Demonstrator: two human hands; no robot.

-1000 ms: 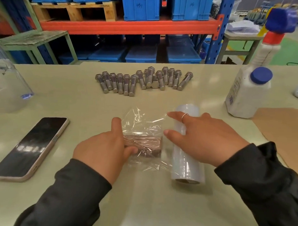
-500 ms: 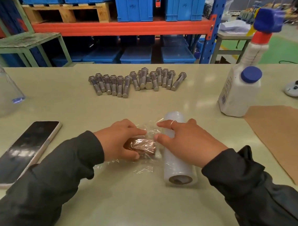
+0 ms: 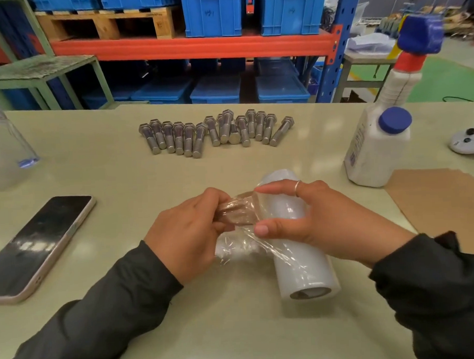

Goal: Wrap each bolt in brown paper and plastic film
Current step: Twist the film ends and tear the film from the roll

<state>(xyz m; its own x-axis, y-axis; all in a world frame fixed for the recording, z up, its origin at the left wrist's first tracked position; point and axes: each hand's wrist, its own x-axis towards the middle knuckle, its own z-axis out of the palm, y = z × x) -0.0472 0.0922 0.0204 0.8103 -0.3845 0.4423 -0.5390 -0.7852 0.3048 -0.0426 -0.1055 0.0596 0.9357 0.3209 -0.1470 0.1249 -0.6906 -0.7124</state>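
Right now the left hand (image 3: 189, 235) has its fingers curled round the paper-wrapped bolt (image 3: 236, 213), holding it just off the table (image 3: 121, 162), while the right hand (image 3: 313, 219) lies over the film roll (image 3: 302, 260), forefinger and thumb reaching out to the stretched plastic film (image 3: 249, 244) running between roll and bundle. Whether those two fingertips are actually pinching the film or only steadying it is hard to say; the sheet is clear and crumpled there.

And the risks from here? That film looks clingy and already bunched below the bundle, so it could fold onto itself and leave a lumpy wrap. If the roll slips free under the right palm it may roll toward the near edge. A loose grip on the left could let the brown paper unwind inside the film.

On to the surroundings: a smooth pale-green tabletop, slightly glossy. A row of bare bolts (image 3: 215, 134) lies well beyond the hands, still waiting. A phone (image 3: 40, 242) lies face up at the left, a clear container (image 3: 6, 154) beyond it. On the right stand a white bottle (image 3: 376, 151) with a blue cap and a spray bottle (image 3: 407, 63), and a sheet of brown paper (image 3: 443, 203) lies flat near them. Behind, orange-and-blue racking holds blue crates (image 3: 212, 15) and a wooden pallet (image 3: 109, 24).
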